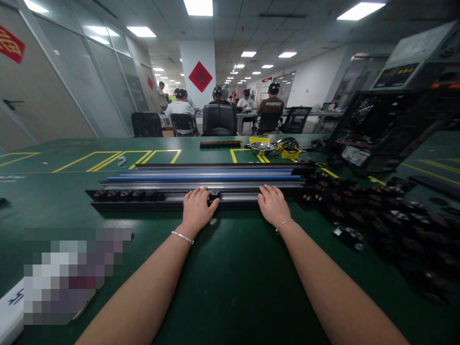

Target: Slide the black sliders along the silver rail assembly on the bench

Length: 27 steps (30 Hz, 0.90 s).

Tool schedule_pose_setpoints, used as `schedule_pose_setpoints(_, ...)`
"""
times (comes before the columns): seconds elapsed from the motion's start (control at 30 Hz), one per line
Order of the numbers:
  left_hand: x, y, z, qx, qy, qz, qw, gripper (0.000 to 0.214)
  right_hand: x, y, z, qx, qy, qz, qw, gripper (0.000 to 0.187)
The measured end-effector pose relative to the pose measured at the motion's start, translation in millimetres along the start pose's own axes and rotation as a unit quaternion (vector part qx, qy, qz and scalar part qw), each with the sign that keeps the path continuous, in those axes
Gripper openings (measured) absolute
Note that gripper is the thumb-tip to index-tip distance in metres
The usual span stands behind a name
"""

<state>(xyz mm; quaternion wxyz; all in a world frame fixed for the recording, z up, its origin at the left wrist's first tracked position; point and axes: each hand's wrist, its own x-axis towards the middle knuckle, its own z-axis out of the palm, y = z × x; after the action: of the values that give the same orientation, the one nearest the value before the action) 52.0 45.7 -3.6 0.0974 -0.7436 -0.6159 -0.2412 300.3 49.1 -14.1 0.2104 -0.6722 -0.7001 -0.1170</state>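
Several long metal rails, grey and blue, lie side by side across the green table. My left hand rests on the nearest rail, its fingers curled around a small black clip seated on it. A row of the same black clips sits on the rail's left part. My right hand lies on that rail further right, fingers together and bent over its edge, with nothing visible in it.
A heap of loose black clips covers the table at the right. Behind the rails are a metal bowl, a yellow tray, cables and a dark machine. Several people sit at desks in the background.
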Motion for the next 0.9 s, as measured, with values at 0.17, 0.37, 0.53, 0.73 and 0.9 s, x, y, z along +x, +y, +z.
schedule_pose_setpoints(0.17, -1.2, 1.7, 0.2, 0.003, -0.004, 0.007, 1.0, 0.044, -0.1, -1.2, -0.8, -0.007, 0.006, -0.006, 1.0, 0.05)
schedule_pose_setpoints(0.37, -0.7, 0.9, -0.9, 0.003, -0.014, 0.007, 1.0, 0.045, 0.0, -0.1, 1.0, -0.007, 0.011, -0.006, 1.0, 0.05)
schedule_pose_setpoints(0.53, -1.7, 2.2, -2.3, 0.008, -0.016, 0.008, 1.0, 0.046, 0.0, 0.2, 1.1, -0.004, 0.004, -0.004, 1.0, 0.05)
schedule_pose_setpoints(0.73, -2.4, 4.2, -2.9, 0.016, -0.03, 0.01, 0.999, 0.048, 0.0, 0.7, 1.5, -0.003, 0.003, -0.004, 1.0, 0.049)
schedule_pose_setpoints(0.9, -2.4, 5.5, -3.0, 0.023, -0.041, 0.017, 0.999, 0.052, -0.2, -0.1, 0.1, -0.006, -0.001, -0.006, 1.0, 0.051)
